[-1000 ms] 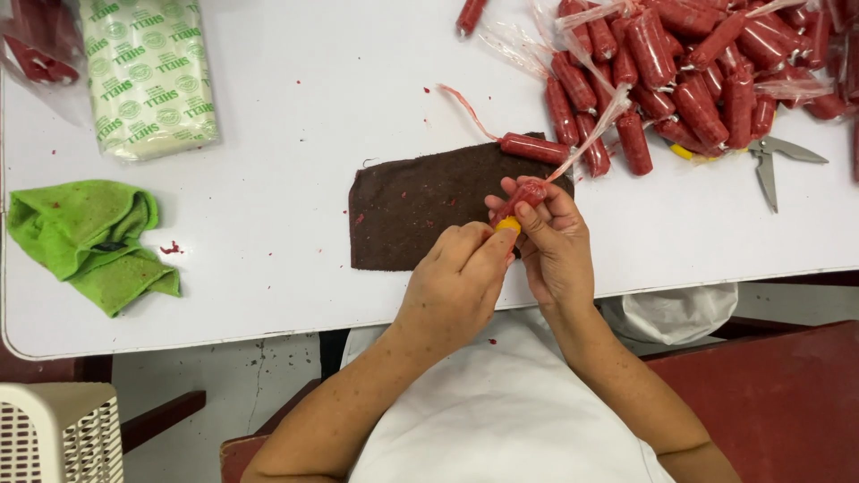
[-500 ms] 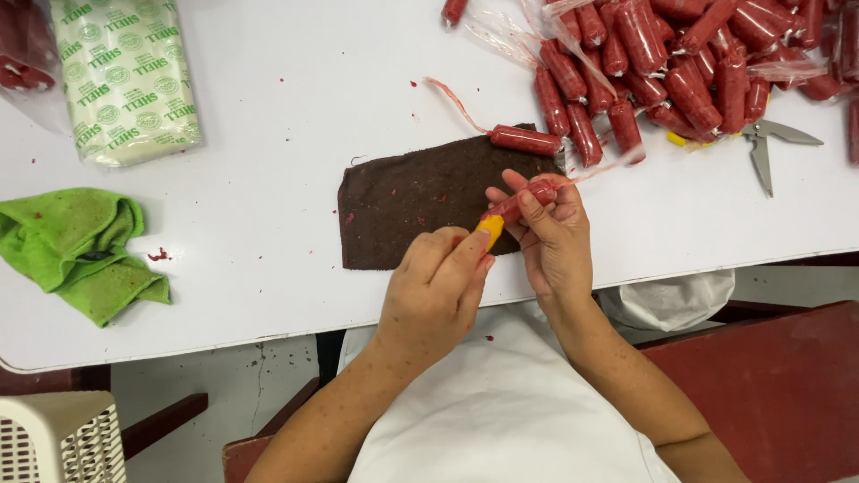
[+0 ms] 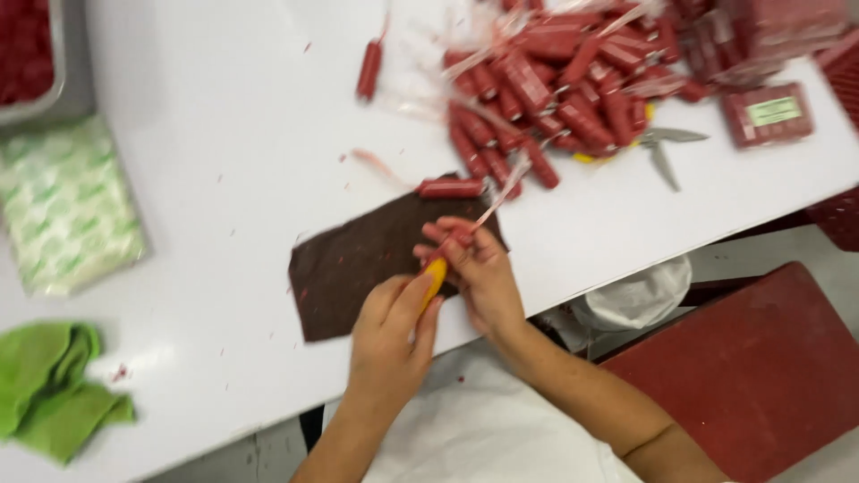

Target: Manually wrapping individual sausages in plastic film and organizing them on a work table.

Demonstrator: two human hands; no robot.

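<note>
My left hand (image 3: 389, 340) grips a small yellow-handled tool (image 3: 434, 279), its tip against a red sausage (image 3: 447, 243) that my right hand (image 3: 483, 273) pinches. A thin strip of clear casing (image 3: 501, 192) trails up from that sausage. Both hands work over a dark brown cloth (image 3: 353, 268) lying on the white table (image 3: 224, 134). Another single red sausage (image 3: 450, 188) lies just beyond the cloth. The view is motion-blurred.
A pile of red sausages (image 3: 555, 80) with loose casings fills the far right, with scissors (image 3: 667, 148) and a sealed pack (image 3: 768, 112) beside it. A lone sausage (image 3: 369, 70), a green-white bag (image 3: 67, 206), a green rag (image 3: 49, 385), a red stool (image 3: 761, 367).
The view has swung and tilted, so the table now slants. My hands stay together over the brown cloth, tool still against the sausage.
</note>
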